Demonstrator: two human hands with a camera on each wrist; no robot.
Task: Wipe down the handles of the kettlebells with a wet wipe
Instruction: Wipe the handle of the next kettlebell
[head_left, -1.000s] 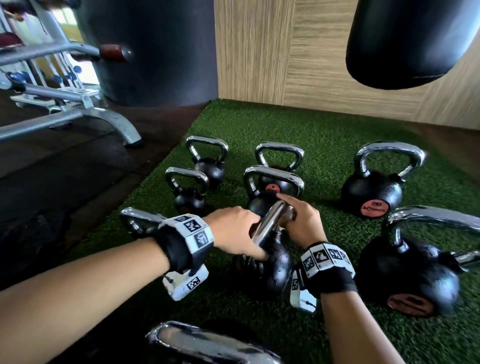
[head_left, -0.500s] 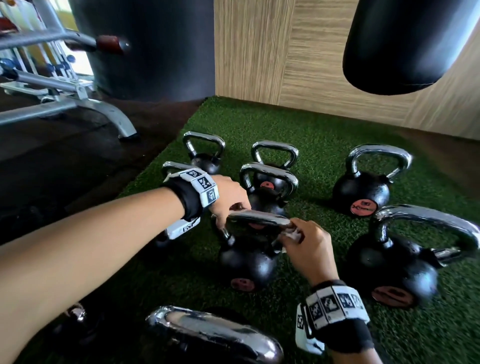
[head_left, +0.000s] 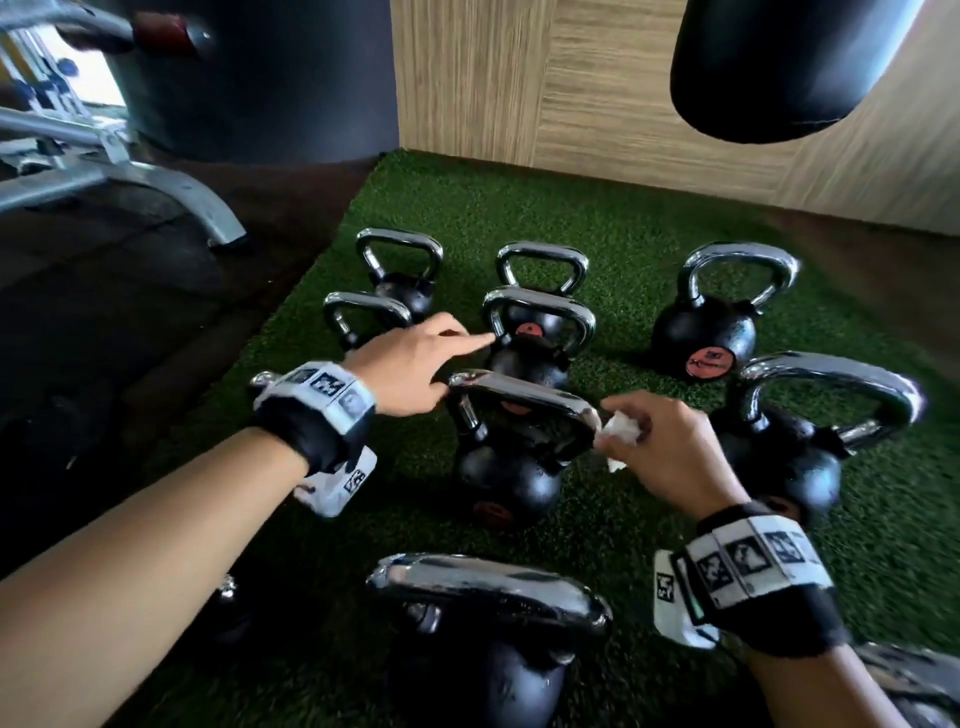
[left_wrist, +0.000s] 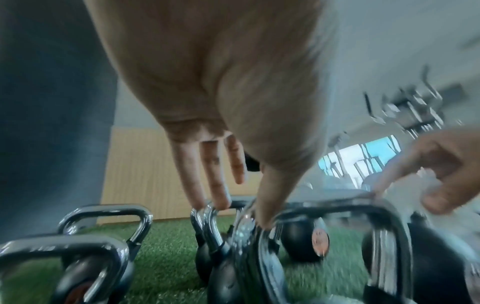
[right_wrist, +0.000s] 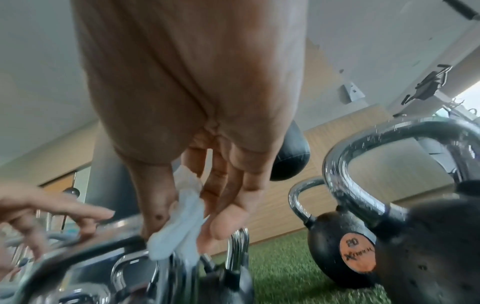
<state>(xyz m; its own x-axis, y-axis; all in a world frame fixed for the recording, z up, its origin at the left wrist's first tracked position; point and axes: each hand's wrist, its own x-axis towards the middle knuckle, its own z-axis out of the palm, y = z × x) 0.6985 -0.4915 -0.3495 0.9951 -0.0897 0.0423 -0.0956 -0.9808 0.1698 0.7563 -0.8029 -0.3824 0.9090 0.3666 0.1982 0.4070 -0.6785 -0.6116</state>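
Several black kettlebells with chrome handles stand on green turf (head_left: 623, 234). The middle kettlebell (head_left: 509, 483) stands upright, its handle (head_left: 519, 397) wet with droplets. My right hand (head_left: 623, 421) pinches a crumpled white wet wipe (head_left: 618, 434) against the right end of that handle; the right wrist view shows the wipe (right_wrist: 179, 236) between thumb and fingers. My left hand (head_left: 467, 364) is stretched out. Its straight fingers (left_wrist: 207, 197) touch the handle of the kettlebell behind (head_left: 540, 306), and the thumb rests by the left end of the middle handle.
A large kettlebell (head_left: 779, 462) stands close on the right, another (head_left: 483, 675) just below my hands, and one with an orange label (head_left: 706, 343) at the back right. A punching bag (head_left: 779, 67) hangs overhead. A bench frame (head_left: 156, 182) and dark floor lie left.
The middle kettlebell, tilted in both hands a second ago, now stands upright. My left hand has let go and reached to the kettlebell behind. The right hand stays at the handle's right end.
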